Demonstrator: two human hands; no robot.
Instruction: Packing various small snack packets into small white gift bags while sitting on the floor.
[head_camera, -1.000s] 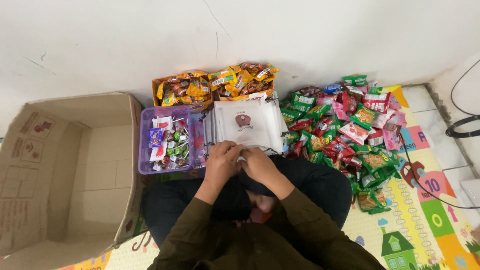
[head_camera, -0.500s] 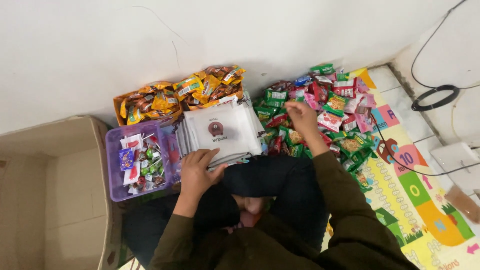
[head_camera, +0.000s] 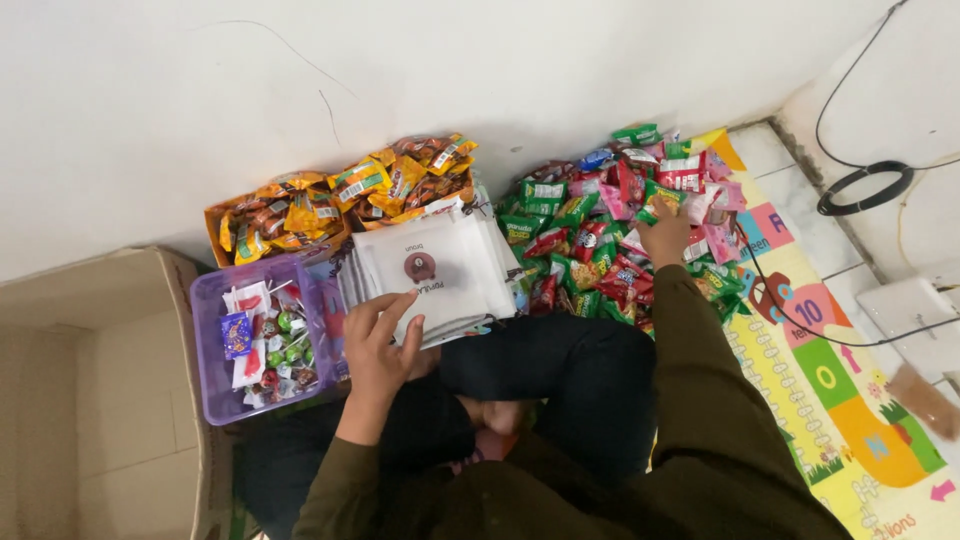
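The left hand (head_camera: 380, 335) is spread loosely, fingers resting on the near edge of a stack of white pouches (head_camera: 435, 270) without gripping it. The stack lies on the floor just ahead of the person's crossed legs, each pouch flat and white with a small round dark emblem. The right hand (head_camera: 664, 232) reaches into the pile of red and green snack packets (head_camera: 585, 240), fingers pinched around a green packet (head_camera: 663, 197) at its far side.

Right hand (head_camera: 665, 232) newly closed on a green snack packet (head_camera: 662, 196), lifted from the pile (head_camera: 600, 250).
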